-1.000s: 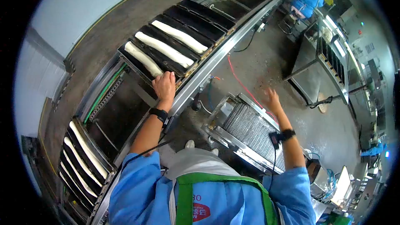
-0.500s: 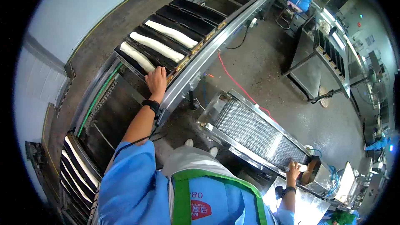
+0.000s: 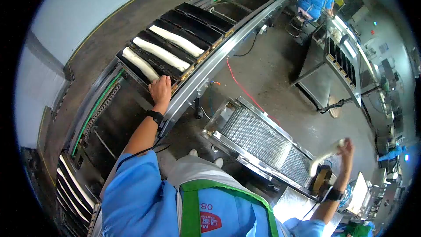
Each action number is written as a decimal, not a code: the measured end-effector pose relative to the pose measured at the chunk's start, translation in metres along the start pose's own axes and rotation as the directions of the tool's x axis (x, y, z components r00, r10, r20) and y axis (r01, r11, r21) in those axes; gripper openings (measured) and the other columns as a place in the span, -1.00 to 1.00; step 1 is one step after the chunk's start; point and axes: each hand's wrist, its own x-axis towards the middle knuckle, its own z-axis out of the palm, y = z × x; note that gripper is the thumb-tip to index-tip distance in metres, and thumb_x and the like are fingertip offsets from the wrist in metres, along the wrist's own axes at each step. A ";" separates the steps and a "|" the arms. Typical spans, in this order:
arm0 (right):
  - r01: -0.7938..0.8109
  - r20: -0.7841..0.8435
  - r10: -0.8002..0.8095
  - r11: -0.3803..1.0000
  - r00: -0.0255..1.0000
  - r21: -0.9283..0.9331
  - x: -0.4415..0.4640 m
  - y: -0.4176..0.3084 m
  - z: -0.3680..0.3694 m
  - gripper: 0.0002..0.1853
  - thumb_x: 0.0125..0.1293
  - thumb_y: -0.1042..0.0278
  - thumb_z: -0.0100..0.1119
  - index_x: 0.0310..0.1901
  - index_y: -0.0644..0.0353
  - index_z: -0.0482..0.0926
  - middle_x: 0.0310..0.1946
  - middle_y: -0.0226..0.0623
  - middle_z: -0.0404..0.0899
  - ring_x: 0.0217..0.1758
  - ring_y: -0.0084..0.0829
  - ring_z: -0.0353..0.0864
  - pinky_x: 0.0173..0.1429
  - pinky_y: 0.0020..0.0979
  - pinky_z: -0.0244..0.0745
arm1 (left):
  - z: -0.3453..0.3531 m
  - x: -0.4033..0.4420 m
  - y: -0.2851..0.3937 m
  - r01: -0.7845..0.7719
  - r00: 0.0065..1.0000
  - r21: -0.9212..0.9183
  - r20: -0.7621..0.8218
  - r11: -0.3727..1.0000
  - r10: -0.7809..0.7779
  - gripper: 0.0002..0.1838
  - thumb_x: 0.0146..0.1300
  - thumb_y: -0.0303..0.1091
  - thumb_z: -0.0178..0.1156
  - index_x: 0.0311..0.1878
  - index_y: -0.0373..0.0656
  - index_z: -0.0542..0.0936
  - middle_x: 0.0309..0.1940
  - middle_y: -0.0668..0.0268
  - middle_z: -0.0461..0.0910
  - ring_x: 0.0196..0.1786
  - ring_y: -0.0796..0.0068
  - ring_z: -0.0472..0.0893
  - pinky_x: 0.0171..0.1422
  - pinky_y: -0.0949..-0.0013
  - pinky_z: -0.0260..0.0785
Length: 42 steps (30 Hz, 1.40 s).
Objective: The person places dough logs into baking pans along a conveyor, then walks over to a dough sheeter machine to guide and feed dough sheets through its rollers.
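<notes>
Compare the head view now with half a second ago: find the right hand [image 3: 345,151] moved from the end of the mesh belt [image 3: 245,127] to a raised spot beyond it, blurred, fingers closed on one end of a white strip [image 3: 323,155]. Take this strip, then, as off the belt, in the air near its end, apparently borne by that single grip, and likely to sag or stretch with rough carrying. Read its long axis as bowed rather than straight: running from the fingers toward lower left, then bending down, free end pointing to the bottom of the picture. See the left hand [image 3: 160,89] still bent over the near end of the closest filled tray; cannot tell whether gripping, or touching dough or only rim. Count three tray strips [image 3: 162,53] in the trays [image 3: 204,19] on the rail [image 3: 228,52], long axes roughly parallel, from upper left to lower right, crosswise to the rail.
</notes>
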 end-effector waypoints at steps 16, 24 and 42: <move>0.052 0.533 -0.428 0.812 0.730 0.581 0.079 -0.321 0.374 -0.48 0.08 0.37 0.06 0.11 0.13 0.17 -0.01 -0.33 0.24 -0.07 -0.45 0.33 0.01 -0.38 0.26 | -0.021 0.002 0.002 -0.010 1.000 -0.013 -0.008 1.000 0.010 -0.76 0.19 -0.18 -0.09 -0.46 -0.09 0.46 -0.53 0.30 0.51 -0.30 0.27 0.45 -0.17 0.19 0.19; -0.219 0.741 -0.204 0.876 0.639 0.430 0.080 -0.185 0.339 -0.61 0.12 0.32 0.03 0.00 0.17 0.31 -0.08 -0.43 0.32 -0.12 -0.58 0.32 -0.09 -0.52 0.26 | -0.014 0.003 0.002 -0.002 1.000 0.003 -0.026 1.000 0.002 -0.81 0.17 -0.21 -0.04 -0.45 -0.07 0.46 -0.52 0.33 0.51 -0.30 0.28 0.46 -0.18 0.20 0.20; -0.425 0.284 0.356 0.873 0.890 0.238 0.016 0.120 0.126 -0.72 0.13 0.26 0.03 -0.10 0.05 0.39 -0.18 -0.46 0.40 -0.15 -0.59 0.37 -0.20 -0.48 0.32 | 0.095 0.203 0.146 -0.168 0.907 0.073 0.403 0.983 0.125 -0.71 0.06 -0.17 -0.11 -0.21 0.06 0.54 -0.21 0.30 0.50 0.01 0.24 0.30 0.07 0.01 -0.04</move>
